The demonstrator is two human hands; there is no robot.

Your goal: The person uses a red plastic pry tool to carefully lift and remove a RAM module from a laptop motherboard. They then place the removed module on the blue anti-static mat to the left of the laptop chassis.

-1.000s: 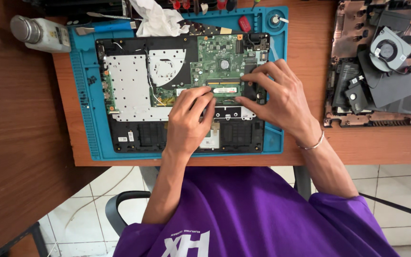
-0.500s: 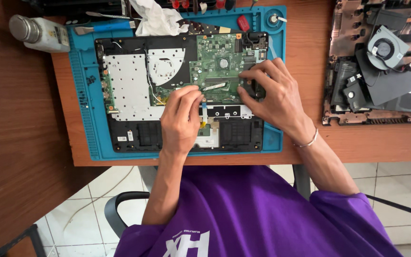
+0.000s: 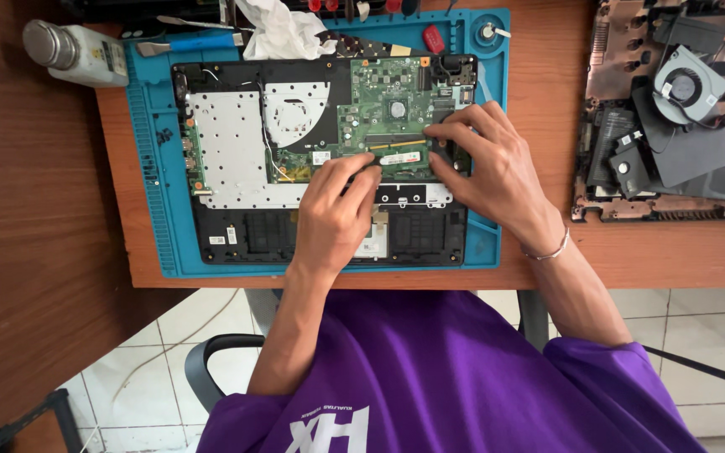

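Note:
An opened laptop base (image 3: 237, 151) lies on a blue work mat (image 3: 148, 168), its green motherboard (image 3: 388, 101) exposed. A narrow green memory module (image 3: 400, 153) sits at the board's lower edge. My left hand (image 3: 337, 210) has its fingertips at the module's left end. My right hand (image 3: 488, 168), a thin bracelet on the wrist, pinches the right end with thumb and fingers. The hands hide both ends of the module.
A second stripped laptop chassis (image 3: 673, 168) with a round fan (image 3: 685, 84) lies at the right. A white bottle (image 3: 77, 54) rests at the far left, crumpled tissue (image 3: 283, 33) and a blue-handled tool (image 3: 199, 42) along the mat's far edge. The desk's front edge is at my torso.
Both hands stay at the memory module. My left hand drew slightly left and came back to the module's left end; the module looks a little more level.

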